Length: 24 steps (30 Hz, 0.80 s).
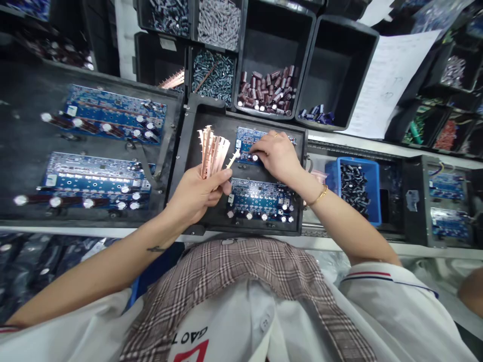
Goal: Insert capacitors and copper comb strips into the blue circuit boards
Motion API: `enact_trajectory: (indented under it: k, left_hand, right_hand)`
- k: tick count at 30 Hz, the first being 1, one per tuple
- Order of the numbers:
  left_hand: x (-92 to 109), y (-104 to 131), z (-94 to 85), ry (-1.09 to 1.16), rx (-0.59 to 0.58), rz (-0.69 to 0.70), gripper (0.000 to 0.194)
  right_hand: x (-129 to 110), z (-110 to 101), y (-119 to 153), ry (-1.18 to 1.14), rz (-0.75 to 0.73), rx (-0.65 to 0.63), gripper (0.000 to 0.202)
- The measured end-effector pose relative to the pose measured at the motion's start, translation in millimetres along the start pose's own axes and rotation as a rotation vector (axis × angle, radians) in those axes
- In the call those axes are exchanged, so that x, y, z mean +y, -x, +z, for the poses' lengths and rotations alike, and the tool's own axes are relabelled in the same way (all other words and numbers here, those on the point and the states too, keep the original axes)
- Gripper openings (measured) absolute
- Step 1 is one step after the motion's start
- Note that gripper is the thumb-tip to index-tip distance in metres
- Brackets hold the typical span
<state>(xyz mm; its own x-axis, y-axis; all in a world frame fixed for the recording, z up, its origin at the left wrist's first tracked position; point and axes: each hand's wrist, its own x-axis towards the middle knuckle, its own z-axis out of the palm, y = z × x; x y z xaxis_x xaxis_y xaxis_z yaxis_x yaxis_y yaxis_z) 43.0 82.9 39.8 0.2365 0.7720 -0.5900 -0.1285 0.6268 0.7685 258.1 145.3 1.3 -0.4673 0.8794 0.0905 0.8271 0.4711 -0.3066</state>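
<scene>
Several strips (213, 151) clutched in the left hand (199, 191), left of the upper board (247, 136); right hand (276, 156) bunched over it, pinch hidden — likely fitting, next needing careful alignment!

"Reference item?"
"Paper sheet (392, 83), one, white, faintly marked."
"Left of the sheet?"
"First box (337, 60), black, just beside it; blue cylinders (317, 115), a small heap at the near end. Second box (277, 35), black, next along; brown cylinders (268, 90), loose pile. Well left: grey pieces (219, 22), heaped."
"Near side of the sheet?"
"Third box (373, 181), blue; black bits (352, 187), many."
"Right of the sheet?"
"Red pieces (446, 134), one batch, in a dark compartment (457, 118)."
</scene>
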Motion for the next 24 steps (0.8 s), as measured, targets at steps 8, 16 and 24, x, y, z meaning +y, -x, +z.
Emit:
enact_trajectory:
  k: [8, 16, 24]
  left_hand:
    - [-4, 12, 18.7, 0.103, -0.084, 0.099, 0.022]
    - [-10, 25, 2.5, -0.166, 0.010, 0.197, 0.022]
    - [-18, 21, -13.2, -0.577, 0.015, 0.224, 0.024]
  right_hand:
    - [-51, -27, 27, -0.791, 0.164, 0.119, 0.012]
    - [-71, -26, 77, -0.629, 0.121, 0.147, 0.020]
    - [-58, 8, 90, -0.001, -0.094, -0.008, 0.028]
